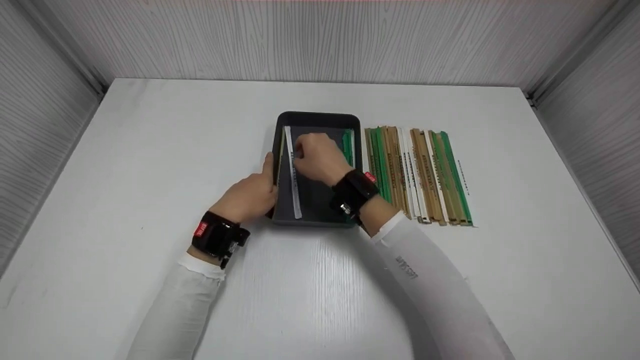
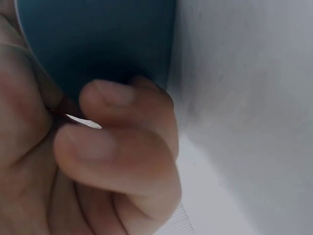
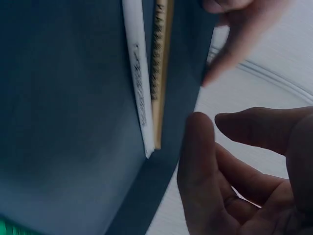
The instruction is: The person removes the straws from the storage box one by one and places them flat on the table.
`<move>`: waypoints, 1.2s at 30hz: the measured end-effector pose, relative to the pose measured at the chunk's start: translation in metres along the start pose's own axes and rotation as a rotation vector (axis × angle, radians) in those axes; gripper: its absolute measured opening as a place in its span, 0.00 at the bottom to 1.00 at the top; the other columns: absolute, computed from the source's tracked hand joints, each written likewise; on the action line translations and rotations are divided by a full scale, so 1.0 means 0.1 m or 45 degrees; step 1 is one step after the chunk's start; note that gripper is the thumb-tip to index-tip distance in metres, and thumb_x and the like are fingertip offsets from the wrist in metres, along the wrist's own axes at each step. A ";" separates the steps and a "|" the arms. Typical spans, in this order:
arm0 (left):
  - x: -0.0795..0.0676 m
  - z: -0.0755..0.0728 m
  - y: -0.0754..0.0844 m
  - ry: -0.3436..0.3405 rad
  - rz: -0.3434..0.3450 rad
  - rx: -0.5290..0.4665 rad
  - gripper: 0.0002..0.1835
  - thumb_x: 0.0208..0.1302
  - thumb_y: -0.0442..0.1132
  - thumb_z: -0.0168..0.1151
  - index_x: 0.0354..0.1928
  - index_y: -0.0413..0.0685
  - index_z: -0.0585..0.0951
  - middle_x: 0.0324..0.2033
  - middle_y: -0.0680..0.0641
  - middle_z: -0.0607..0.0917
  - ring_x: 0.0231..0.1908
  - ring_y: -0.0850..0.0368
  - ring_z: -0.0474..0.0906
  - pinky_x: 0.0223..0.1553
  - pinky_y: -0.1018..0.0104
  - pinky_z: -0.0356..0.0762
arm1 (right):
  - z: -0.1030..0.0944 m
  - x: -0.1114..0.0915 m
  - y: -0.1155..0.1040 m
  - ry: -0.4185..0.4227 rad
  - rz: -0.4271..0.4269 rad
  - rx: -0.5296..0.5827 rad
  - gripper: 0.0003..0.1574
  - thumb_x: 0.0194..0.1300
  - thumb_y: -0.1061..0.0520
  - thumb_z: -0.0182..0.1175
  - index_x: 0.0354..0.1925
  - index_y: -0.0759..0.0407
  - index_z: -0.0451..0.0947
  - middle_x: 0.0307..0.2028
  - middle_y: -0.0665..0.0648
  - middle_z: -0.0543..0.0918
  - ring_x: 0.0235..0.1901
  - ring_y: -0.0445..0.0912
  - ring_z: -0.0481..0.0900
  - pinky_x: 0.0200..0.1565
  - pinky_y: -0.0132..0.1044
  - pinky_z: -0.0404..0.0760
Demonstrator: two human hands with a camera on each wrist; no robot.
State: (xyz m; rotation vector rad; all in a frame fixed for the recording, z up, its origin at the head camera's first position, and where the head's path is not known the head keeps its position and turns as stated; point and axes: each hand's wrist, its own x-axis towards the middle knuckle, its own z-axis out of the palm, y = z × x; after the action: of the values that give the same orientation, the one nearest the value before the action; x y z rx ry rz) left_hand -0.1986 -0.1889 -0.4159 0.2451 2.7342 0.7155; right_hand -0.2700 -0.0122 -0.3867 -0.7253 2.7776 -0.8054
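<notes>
A dark grey rectangular tray point(image 1: 320, 205) holds slim, printed, wrapped straws. Along its left side lie a white wrapped straw point(image 3: 138, 73) and, close beside it, a brown wrapped straw point(image 3: 160, 63). Green wrapped straws point(image 1: 346, 142) stand along the right wall, partly hidden by the right arm. My left hand point(image 1: 250, 195) holds the tray's left wall, its fingers curled against the outside in the left wrist view. Over the tray, just right of the white straw, hovers my right hand point(image 1: 320, 155). Its thumb and index fingertips are slightly apart, with nothing between them.
Right of the tray lies a row of wrapped straws point(image 1: 420, 175) in brown, green and white, side by side on the white table point(image 1: 150, 150). Grey wood-grain panels point(image 1: 320, 40) stand behind the table and at both sides.
</notes>
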 end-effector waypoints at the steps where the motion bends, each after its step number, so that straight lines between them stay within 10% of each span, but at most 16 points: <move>1: 0.00 0.00 0.00 0.004 0.007 0.008 0.42 0.77 0.39 0.45 0.81 0.30 0.36 0.25 0.44 0.81 0.25 0.51 0.77 0.29 0.57 0.75 | 0.04 0.03 -0.02 -0.030 0.023 -0.027 0.12 0.67 0.62 0.61 0.45 0.65 0.85 0.35 0.59 0.87 0.29 0.47 0.82 0.33 0.37 0.80; 7: 0.01 0.01 0.01 0.005 0.006 0.028 0.42 0.77 0.37 0.45 0.81 0.30 0.35 0.26 0.44 0.81 0.26 0.50 0.78 0.29 0.57 0.74 | 0.20 0.08 -0.01 -0.151 0.090 -0.087 0.10 0.62 0.64 0.63 0.26 0.57 0.73 0.25 0.55 0.80 0.23 0.46 0.78 0.25 0.35 0.74; 25: 0.00 0.02 0.01 0.006 0.012 0.030 0.43 0.80 0.43 0.46 0.81 0.30 0.34 0.27 0.43 0.83 0.29 0.49 0.80 0.33 0.54 0.76 | 0.19 0.04 0.10 -0.182 0.160 -0.039 0.12 0.64 0.66 0.61 0.23 0.59 0.76 0.24 0.60 0.86 0.18 0.48 0.84 0.22 0.35 0.79; 31: 0.01 0.03 0.02 0.016 0.020 0.032 0.44 0.80 0.44 0.47 0.80 0.29 0.35 0.26 0.43 0.83 0.27 0.49 0.80 0.31 0.55 0.76 | 0.06 -0.03 0.12 -0.172 0.169 0.093 0.04 0.64 0.63 0.63 0.33 0.63 0.80 0.26 0.59 0.85 0.18 0.46 0.83 0.22 0.36 0.82; 36: 0.01 0.03 0.02 0.014 -0.013 0.063 0.43 0.79 0.39 0.47 0.80 0.30 0.34 0.21 0.46 0.80 0.20 0.52 0.76 0.22 0.60 0.71 | -0.15 -0.17 0.17 -0.070 0.108 0.223 0.22 0.67 0.62 0.62 0.58 0.67 0.77 0.38 0.59 0.86 0.21 0.45 0.83 0.24 0.37 0.83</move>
State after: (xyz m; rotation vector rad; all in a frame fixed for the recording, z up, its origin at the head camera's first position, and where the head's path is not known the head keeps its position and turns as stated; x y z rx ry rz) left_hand -0.1979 -0.1851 -0.4175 0.2392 2.7640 0.6487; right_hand -0.2666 0.0157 -0.3825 -0.5850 2.6283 -0.9809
